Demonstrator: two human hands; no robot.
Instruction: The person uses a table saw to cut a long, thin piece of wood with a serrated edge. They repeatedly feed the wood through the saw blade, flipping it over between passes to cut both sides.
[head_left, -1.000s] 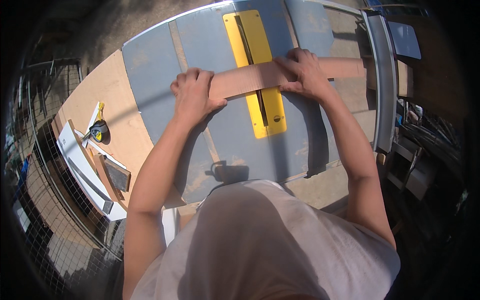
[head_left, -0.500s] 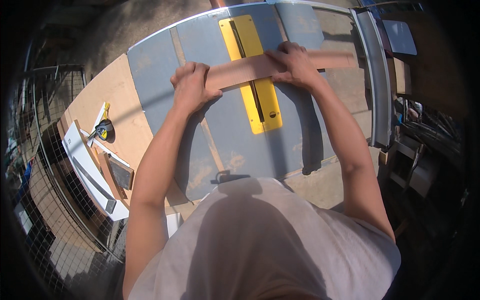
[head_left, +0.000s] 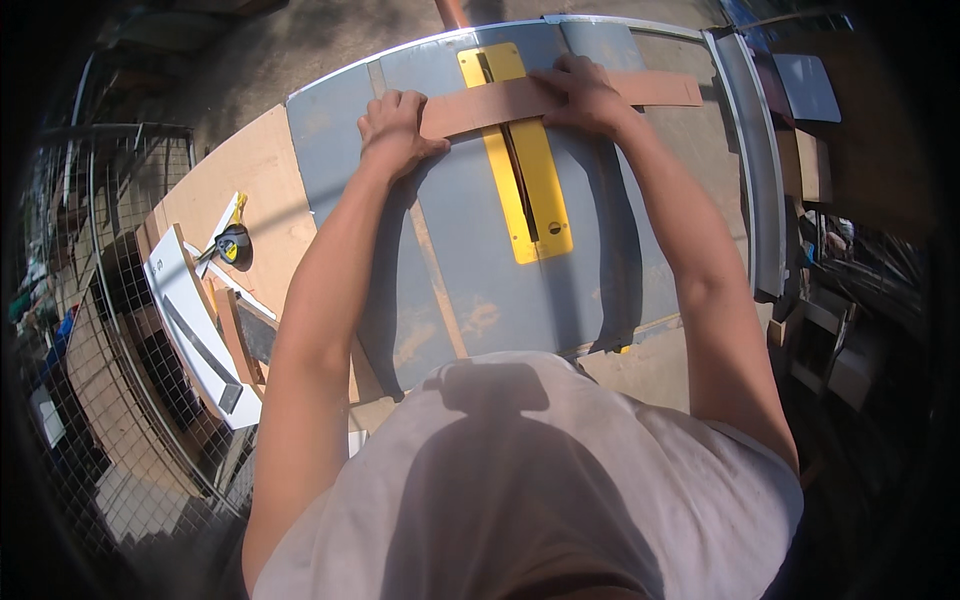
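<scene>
A flat reddish-brown wooden board lies crosswise over the grey table saw top. It spans the yellow insert plate with its long dark slot; I cannot make out a blade there. My left hand is closed around the board's left end, thumb on the near edge. My right hand grips the board just right of the yellow plate, fingers over the far edge and thumb at the near one. The board's right end sticks out past that hand.
At the left, a plywood side top carries a yellow-black tape measure, a white panel and wood offcuts. A metal rail borders the right side. Wire mesh stands at far left.
Both hands and the board have slid farther away across the saw top, toward the far end of the yellow plate. My grip looks the same. The view has shifted slightly.
</scene>
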